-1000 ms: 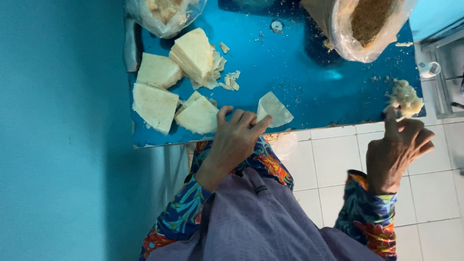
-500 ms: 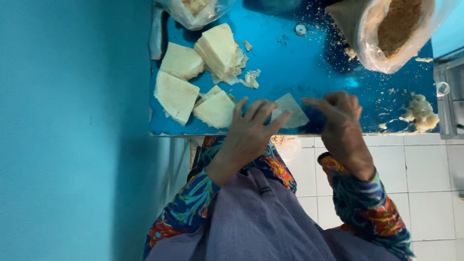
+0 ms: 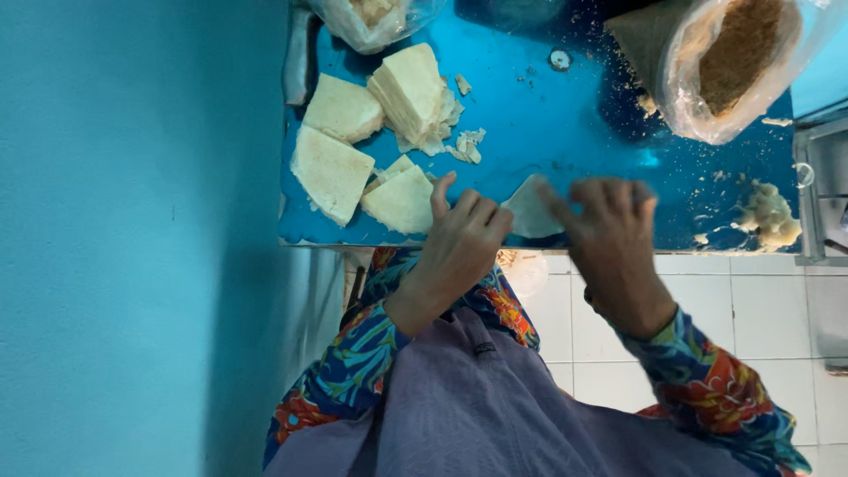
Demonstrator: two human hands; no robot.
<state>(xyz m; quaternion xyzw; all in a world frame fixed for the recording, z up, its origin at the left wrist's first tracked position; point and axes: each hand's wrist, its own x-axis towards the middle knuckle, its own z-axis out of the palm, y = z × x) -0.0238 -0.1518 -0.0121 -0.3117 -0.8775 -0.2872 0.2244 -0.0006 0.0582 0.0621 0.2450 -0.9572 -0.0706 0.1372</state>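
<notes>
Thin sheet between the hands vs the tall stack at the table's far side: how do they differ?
The thin sheet is a single pale triangular piece; the tall stack is many layers piled thick. The sheet lies at the near edge of the blue table, touched by the left hand and right hand; the stack sits untouched farther back. The stack has torn scraps beside it; the sheet looks whole. Both are cream-coloured and roughly triangular.

Bare table (image 3: 565, 124) lies open ahead of my grips; wedges (image 3: 367, 146) crowd the left; bag (image 3: 733, 62) blocks the far right; lump (image 3: 767, 215) sits right.
</notes>
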